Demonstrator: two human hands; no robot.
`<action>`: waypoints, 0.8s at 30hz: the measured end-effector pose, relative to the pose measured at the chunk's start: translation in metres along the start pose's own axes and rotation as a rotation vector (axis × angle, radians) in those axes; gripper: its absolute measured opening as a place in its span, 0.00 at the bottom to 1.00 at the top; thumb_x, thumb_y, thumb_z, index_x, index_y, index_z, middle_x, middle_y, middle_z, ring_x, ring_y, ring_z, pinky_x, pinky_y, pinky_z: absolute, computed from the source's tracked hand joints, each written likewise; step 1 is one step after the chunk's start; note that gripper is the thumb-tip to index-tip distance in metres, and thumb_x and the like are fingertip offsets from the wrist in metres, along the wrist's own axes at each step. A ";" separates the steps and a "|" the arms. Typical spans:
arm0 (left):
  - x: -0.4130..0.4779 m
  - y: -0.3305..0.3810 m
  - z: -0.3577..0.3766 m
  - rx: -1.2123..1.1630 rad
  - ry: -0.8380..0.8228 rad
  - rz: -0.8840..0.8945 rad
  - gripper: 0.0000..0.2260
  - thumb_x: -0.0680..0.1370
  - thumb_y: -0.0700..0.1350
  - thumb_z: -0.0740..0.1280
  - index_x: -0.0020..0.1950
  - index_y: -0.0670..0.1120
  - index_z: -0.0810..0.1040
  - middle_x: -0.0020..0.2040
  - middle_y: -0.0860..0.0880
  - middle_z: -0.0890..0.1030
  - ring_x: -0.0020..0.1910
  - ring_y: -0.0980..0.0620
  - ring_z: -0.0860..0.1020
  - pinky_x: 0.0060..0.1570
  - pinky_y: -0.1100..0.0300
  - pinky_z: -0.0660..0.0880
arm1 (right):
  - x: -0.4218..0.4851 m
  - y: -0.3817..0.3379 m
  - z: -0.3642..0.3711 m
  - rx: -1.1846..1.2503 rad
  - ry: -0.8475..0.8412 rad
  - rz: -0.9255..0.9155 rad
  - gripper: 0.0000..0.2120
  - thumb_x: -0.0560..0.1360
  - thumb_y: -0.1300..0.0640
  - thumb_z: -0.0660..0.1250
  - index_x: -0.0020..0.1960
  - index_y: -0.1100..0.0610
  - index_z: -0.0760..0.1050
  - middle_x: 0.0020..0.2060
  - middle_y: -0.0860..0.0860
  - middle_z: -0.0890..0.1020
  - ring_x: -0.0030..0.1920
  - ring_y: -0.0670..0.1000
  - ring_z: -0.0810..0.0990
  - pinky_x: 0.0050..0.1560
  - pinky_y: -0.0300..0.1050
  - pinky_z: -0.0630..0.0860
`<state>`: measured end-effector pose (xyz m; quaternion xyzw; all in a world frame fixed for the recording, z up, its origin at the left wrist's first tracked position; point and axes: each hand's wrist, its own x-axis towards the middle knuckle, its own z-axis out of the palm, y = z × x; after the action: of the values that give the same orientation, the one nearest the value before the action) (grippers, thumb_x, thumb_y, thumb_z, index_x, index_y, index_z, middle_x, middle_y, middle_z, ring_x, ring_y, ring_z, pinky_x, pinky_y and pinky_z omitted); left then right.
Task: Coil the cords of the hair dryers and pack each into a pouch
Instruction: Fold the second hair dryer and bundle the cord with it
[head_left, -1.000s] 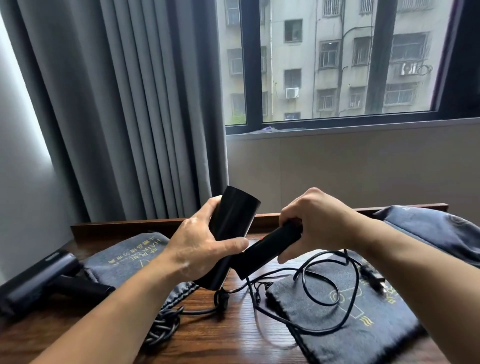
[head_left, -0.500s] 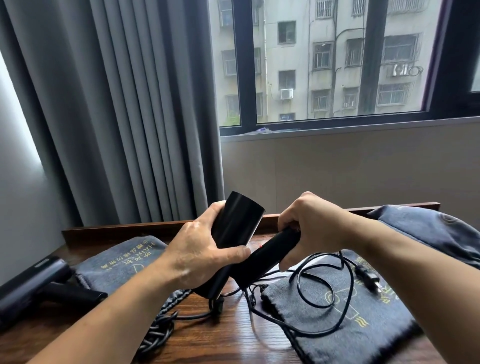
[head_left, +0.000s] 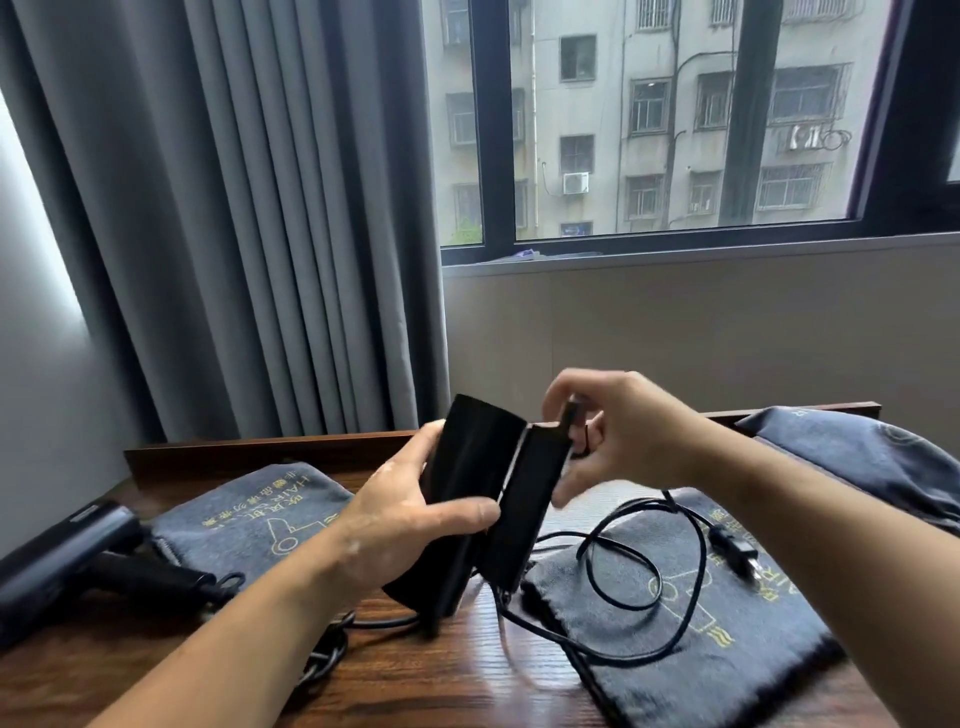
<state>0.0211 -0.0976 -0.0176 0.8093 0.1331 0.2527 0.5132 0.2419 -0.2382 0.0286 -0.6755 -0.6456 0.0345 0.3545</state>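
Note:
A black hair dryer (head_left: 467, 499) is held above the wooden table, its handle (head_left: 524, 514) folded up against the barrel. My left hand (head_left: 410, 509) wraps the barrel and presses the handle in with the thumb. My right hand (head_left: 618, 436) pinches the cord's base at the top end of the handle. The black cord (head_left: 649, 561) trails down in loose loops over a grey pouch (head_left: 691, 649), with its plug (head_left: 737, 551) lying on the pouch. A second dryer (head_left: 78, 551) lies at the left next to another grey pouch (head_left: 260, 525).
A filled grey pouch (head_left: 872, 457) lies at the back right. A bundled cord (head_left: 322, 654) rests on the table (head_left: 415, 691) under my left forearm. Grey curtains (head_left: 234, 208) hang behind the table, with a window to the right.
The dryer's handle has swung from sticking out to folded flat against the barrel. My right hand has slid from gripping the handle to its top end at the cord's base.

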 end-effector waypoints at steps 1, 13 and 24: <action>0.001 -0.001 -0.001 -0.123 0.062 -0.013 0.27 0.66 0.51 0.79 0.63 0.53 0.77 0.52 0.46 0.84 0.51 0.46 0.84 0.47 0.50 0.81 | 0.002 0.005 -0.001 0.141 0.074 0.049 0.27 0.57 0.48 0.86 0.49 0.45 0.76 0.33 0.48 0.79 0.27 0.45 0.71 0.31 0.41 0.70; 0.026 0.028 0.018 -0.975 0.289 -0.175 0.15 0.77 0.50 0.66 0.40 0.41 0.86 0.38 0.41 0.83 0.33 0.44 0.81 0.38 0.54 0.78 | -0.002 0.017 0.067 -0.210 0.065 0.047 0.18 0.82 0.55 0.60 0.70 0.40 0.66 0.35 0.44 0.76 0.33 0.46 0.72 0.41 0.48 0.74; 0.039 0.004 -0.002 -0.437 0.696 0.045 0.27 0.64 0.53 0.81 0.59 0.48 0.77 0.53 0.40 0.84 0.53 0.38 0.84 0.51 0.36 0.82 | -0.010 -0.025 0.064 -0.045 -0.211 0.086 0.06 0.82 0.50 0.63 0.53 0.50 0.77 0.27 0.45 0.79 0.29 0.44 0.78 0.34 0.38 0.73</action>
<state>0.0523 -0.0797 -0.0028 0.5504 0.2242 0.5449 0.5916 0.1865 -0.2211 -0.0098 -0.7030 -0.6503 0.1063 0.2675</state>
